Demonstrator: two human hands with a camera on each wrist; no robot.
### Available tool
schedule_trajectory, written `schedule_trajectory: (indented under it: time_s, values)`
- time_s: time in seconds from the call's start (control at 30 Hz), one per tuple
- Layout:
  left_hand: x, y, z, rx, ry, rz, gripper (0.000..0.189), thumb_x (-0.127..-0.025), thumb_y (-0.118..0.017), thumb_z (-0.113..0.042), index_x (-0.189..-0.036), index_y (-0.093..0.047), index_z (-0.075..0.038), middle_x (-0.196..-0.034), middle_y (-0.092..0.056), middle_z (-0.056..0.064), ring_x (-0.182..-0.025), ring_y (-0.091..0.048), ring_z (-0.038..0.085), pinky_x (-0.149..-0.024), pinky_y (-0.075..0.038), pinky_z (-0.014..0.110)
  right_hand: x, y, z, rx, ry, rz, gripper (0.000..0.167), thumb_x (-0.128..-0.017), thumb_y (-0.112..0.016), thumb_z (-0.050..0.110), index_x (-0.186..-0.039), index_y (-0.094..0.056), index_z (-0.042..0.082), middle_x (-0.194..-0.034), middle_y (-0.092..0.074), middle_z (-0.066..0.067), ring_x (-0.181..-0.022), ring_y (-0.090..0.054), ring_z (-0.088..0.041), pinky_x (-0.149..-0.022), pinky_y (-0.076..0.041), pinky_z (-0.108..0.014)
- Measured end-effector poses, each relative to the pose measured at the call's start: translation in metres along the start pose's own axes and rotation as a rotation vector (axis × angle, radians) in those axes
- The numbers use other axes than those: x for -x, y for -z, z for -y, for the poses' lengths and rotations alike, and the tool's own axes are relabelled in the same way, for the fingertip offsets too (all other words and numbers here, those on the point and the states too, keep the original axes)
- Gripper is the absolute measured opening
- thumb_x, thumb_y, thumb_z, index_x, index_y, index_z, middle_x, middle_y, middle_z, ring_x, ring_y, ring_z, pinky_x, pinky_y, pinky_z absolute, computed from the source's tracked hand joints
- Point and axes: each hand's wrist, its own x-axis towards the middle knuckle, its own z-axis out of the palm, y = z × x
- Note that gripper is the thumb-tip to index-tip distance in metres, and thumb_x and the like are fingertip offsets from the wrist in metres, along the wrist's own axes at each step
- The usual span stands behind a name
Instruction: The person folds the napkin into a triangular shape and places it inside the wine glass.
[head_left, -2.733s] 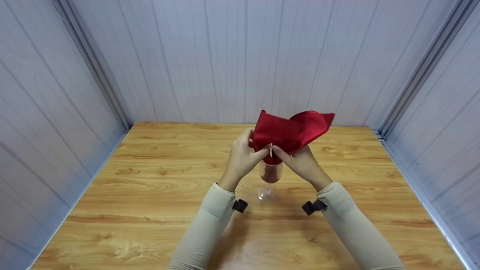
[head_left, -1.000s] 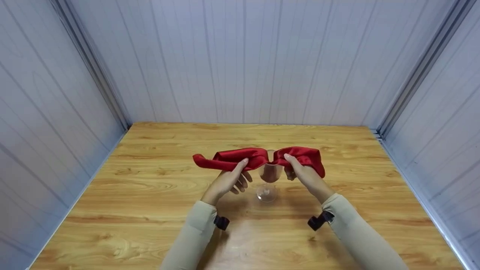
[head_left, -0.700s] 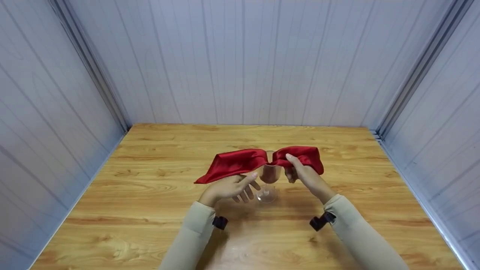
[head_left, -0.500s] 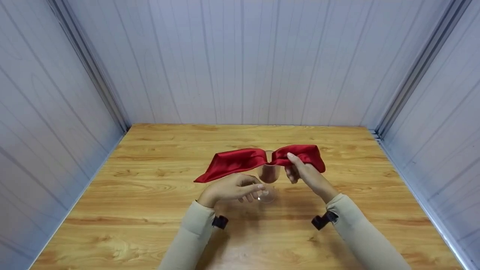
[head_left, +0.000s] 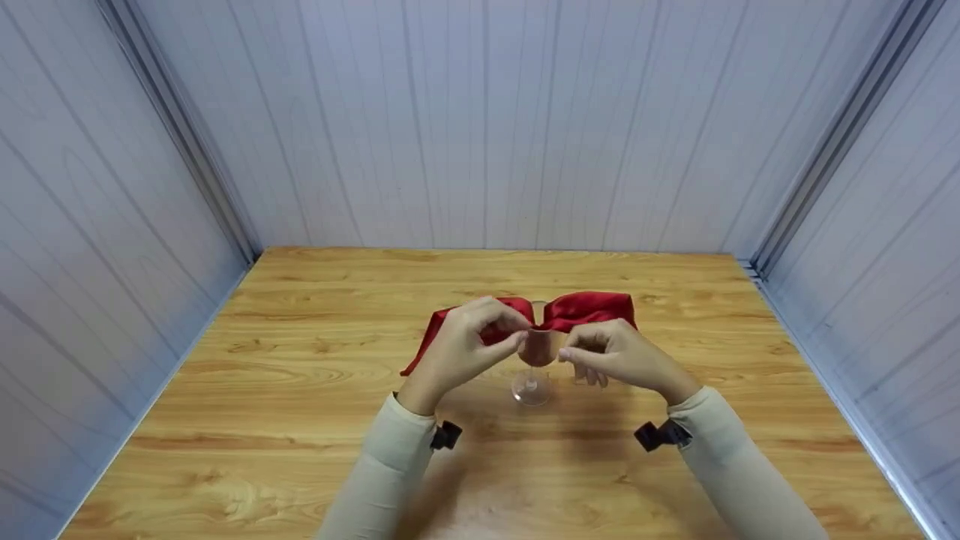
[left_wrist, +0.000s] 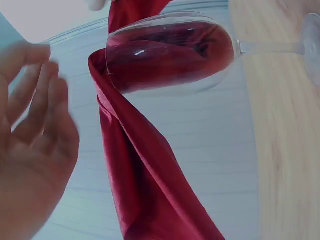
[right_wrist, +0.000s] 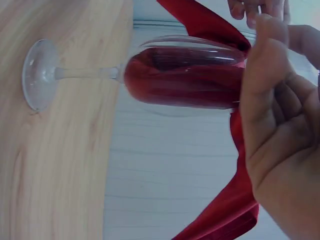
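Note:
A clear stemmed wine glass (head_left: 531, 390) stands upright on the table, with a red satin napkin (head_left: 589, 309) stuffed into its bowl. Two ends of the cloth spill over the rim to left and right, and the left wrist view shows one long folded tail (left_wrist: 145, 170). My left hand (head_left: 471, 343) is raised at the left of the rim, fingers loosely bent and nothing between them. On the other side, my right hand (head_left: 626, 358) is beside the bowl, thumb and forefinger tips close together without visible cloth. It overlaps the right end of the napkin in the head view.
The wood-grain table (head_left: 315, 420) reaches back to a white panelled wall (head_left: 450, 135). More panels close in at left and right. Black wrist mounts (head_left: 447, 435) sit below both sleeves, near the glass foot's level.
The napkin was bunched upright in both hands earlier, then spread sideways. My left hand dipped toward the glass foot and rose to the rim; my right hand let go of its napkin end.

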Motion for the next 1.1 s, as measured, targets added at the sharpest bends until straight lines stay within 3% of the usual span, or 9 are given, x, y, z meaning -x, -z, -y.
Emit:
schedule_trajectory:
  time_s: [0.17,0.3,0.43,0.67,0.87,1.1]
  values:
    - [-0.003,-0.004,0.001,-0.187,0.025,-0.058,0.019,-0.091,-0.075,-0.023,-0.108,-0.075,-0.014,-0.105,-0.064,-0.005,-0.099,-0.054,0.012,-0.077,-0.052,0.028,-0.003,0.004,0.005,0.098,0.167,-0.240,0.010,-0.097,-0.067,0.010,-0.090,-0.072,0.016,-0.069,-0.061,-0.002,-0.049,-0.049,-0.014,-0.044,-0.042,-0.025]
    - [-0.003,-0.010,0.003,-0.304,0.030,-0.060,0.027,-0.089,-0.077,-0.029,-0.112,-0.074,-0.014,-0.108,-0.062,-0.002,-0.100,-0.053,0.015,-0.079,-0.050,0.028,-0.009,0.004,0.002,0.300,0.264,-0.381,0.008,-0.091,-0.074,0.010,-0.099,-0.075,0.015,-0.087,-0.066,0.003,-0.071,-0.058,-0.012,-0.058,-0.050,-0.023]
    - [-0.003,-0.016,0.004,-0.374,0.018,-0.050,0.033,-0.088,-0.079,-0.032,-0.116,-0.072,-0.013,-0.107,-0.060,0.002,-0.098,-0.055,0.017,-0.080,-0.049,0.030,-0.011,0.002,-0.004,0.423,0.219,-0.384,0.020,-0.089,-0.078,0.020,-0.107,-0.074,0.014,-0.102,-0.066,0.004,-0.089,-0.062,-0.012,-0.071,-0.056,-0.028]
    - [-0.002,-0.022,0.009,-0.307,0.053,-0.071,0.028,-0.088,-0.079,-0.026,-0.111,-0.072,-0.012,-0.107,-0.054,0.005,-0.099,-0.056,0.016,-0.081,-0.052,0.026,-0.011,-0.004,-0.012,0.406,0.135,-0.339,0.016,-0.091,-0.076,0.023,-0.102,-0.069,0.014,-0.089,-0.063,0.009,-0.076,-0.059,-0.007,-0.065,-0.051,-0.026]
    - [0.000,-0.024,0.013,-0.255,0.061,-0.074,0.019,-0.089,-0.078,-0.019,-0.105,-0.072,-0.014,-0.103,-0.052,0.004,-0.095,-0.059,0.015,-0.080,-0.053,0.025,-0.013,-0.009,-0.017,0.412,0.210,-0.360,0.013,-0.090,-0.076,0.009,-0.092,-0.064,0.014,-0.079,-0.053,0.009,-0.065,-0.049,-0.008,-0.056,-0.043,-0.024]
    - [-0.001,-0.027,0.013,-0.264,0.009,-0.087,0.010,-0.088,-0.078,-0.014,-0.098,-0.076,-0.015,-0.097,-0.056,0.002,-0.092,-0.058,0.015,-0.080,-0.052,0.026,-0.013,-0.015,-0.022,0.436,0.303,-0.406,0.022,-0.083,-0.075,-0.008,-0.087,-0.069,0.012,-0.082,-0.053,0.005,-0.069,-0.047,-0.010,-0.058,-0.041,-0.024]
